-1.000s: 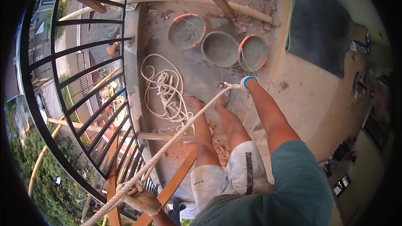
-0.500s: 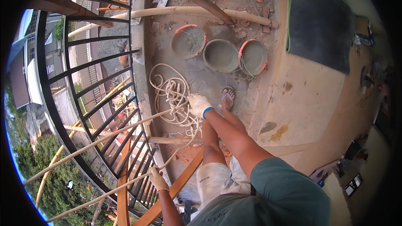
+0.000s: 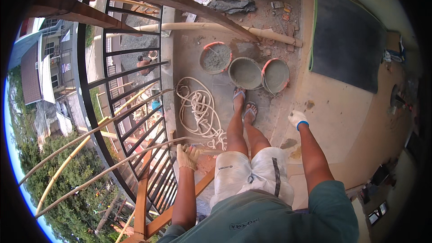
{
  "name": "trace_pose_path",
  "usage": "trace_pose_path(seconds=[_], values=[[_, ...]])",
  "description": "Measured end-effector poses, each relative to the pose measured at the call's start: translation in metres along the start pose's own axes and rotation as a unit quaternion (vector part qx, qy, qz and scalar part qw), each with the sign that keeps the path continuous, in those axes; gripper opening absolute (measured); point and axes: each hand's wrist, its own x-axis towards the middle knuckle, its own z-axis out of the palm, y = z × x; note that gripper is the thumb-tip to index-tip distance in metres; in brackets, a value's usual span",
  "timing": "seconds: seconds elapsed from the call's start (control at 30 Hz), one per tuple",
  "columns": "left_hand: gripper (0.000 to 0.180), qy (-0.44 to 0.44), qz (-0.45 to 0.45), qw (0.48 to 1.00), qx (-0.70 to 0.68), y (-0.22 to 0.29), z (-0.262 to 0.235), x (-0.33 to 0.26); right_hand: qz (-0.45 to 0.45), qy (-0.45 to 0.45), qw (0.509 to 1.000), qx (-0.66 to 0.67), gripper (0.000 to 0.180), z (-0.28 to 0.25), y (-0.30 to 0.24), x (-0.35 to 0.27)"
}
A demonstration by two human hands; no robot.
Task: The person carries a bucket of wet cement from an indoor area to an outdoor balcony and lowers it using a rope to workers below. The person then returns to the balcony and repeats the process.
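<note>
My left hand [image 3: 187,157], in a cream knit glove, is closed at the pale rope [image 3: 148,149], which slants from the lower left across the black railing [image 3: 96,121]. A second stretch of that rope [image 3: 96,128] runs above it over the rail. Loose loops of rope [image 3: 200,110] lie piled on the floor beyond my left hand. Out to the right, my right hand [image 3: 298,119] wears a matching glove with a blue cuff. It holds no rope, and its fingers look loosely apart, though small in view. My feet stand beside the rope pile.
Three buckets of wet grey mortar [image 3: 245,73] stand ahead of my feet. A bamboo pole [image 3: 216,27] lies behind them, with a wooden beam [image 3: 211,13] crossing above. Wooden braces [image 3: 143,189] flank the railing. A dark panel [image 3: 346,36] lies at right. A person [image 3: 143,64] is below outside.
My right hand has let go of the upper rope and swung out to the right. That rope now slopes toward the railing's edge. My feet now stand together, and the view has shifted.
</note>
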Motion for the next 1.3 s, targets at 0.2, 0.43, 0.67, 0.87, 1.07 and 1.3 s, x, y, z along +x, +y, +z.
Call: trace_pose_path(seconds=[0.2,0.43,0.67,0.87,1.07,1.3], values=[[0.044,-0.326,0.185,0.716,0.589,-0.07,0.248,0.052,0.023,0.063,0.989,0.129,0.048,-0.01,0.028,0.032],[0.064,-0.274,0.44,0.458,0.722,-0.248,0.428,0.179,-0.107,0.134,0.985,-0.022,0.072,0.035,-0.079,0.144],[0.055,-0.304,0.25,0.649,0.651,-0.183,0.401,0.186,-0.147,0.139,0.977,0.074,0.039,-0.003,-0.04,0.174],[0.054,-0.31,0.228,0.721,0.577,-0.133,0.361,0.098,-0.124,0.105,0.979,0.123,0.037,-0.01,0.004,0.083],[0.04,-0.34,0.159,0.825,0.423,-0.057,0.293,0.015,-0.029,0.094,0.964,0.247,0.039,0.059,0.073,-0.102],[0.023,-0.306,0.107,0.847,0.421,-0.029,0.245,-0.015,0.125,0.194,0.926,0.299,0.047,0.172,0.123,-0.32]])
